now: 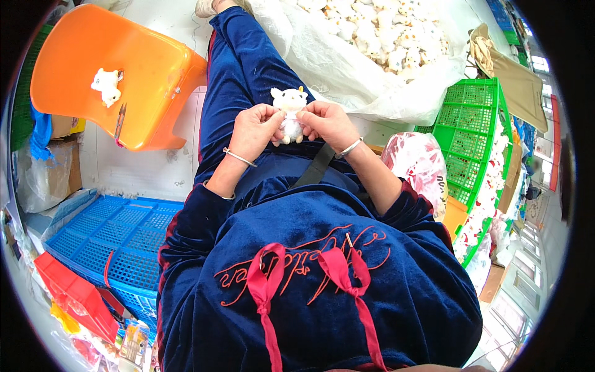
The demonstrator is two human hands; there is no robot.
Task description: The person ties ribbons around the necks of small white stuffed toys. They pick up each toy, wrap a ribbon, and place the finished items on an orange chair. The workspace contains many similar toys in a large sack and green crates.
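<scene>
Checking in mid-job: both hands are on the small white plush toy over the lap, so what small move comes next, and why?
Probably turn the white plush toy slightly between the fingers to check its back. The left hand and right hand pinch its sides, and only its front faces up.

small white plush toy (290,111) | upright, facing up | held over lap

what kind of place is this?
Likely a small toy workshop: both hands hold a white plush toy, with a bagged heap of the same toys and green crates nearby.
</scene>
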